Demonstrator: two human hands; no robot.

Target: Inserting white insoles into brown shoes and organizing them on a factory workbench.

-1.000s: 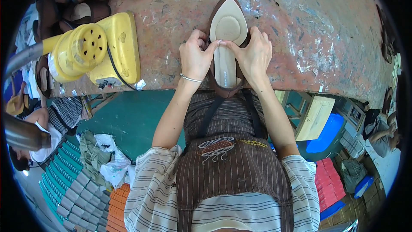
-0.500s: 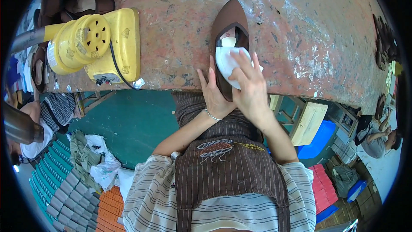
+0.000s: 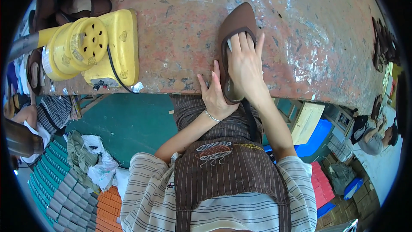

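A brown pointed-toe shoe [image 3: 238, 19] rests on the worktable, its toe aimed away from me and its heel end at the near edge. My left hand [image 3: 218, 99] cups the heel from the left, thumb side around it and some fingers sticking up. My right hand [image 3: 246, 71] reaches into the shoe opening with its fingers stretched toward the toe; their tips are hidden under the upper. One finger stays outside along the right rim. A sliver of white insert [image 3: 229, 44] shows beside the fingers. A dark strap [image 3: 249, 120] hangs off the heel.
A yellow blower-like machine [image 3: 88, 45] with a cord sits on the left of the scuffed worktable [image 3: 180, 25]. Brown shoes [image 3: 83, 6] are heaped behind it. More shoes [image 3: 378, 43] lie along the far right edge. Other people sit at both sides.
My right hand has pushed forward into the shoe; the white insert that lay over the opening is now mostly inside or covered. The shoe has tilted slightly to the right.
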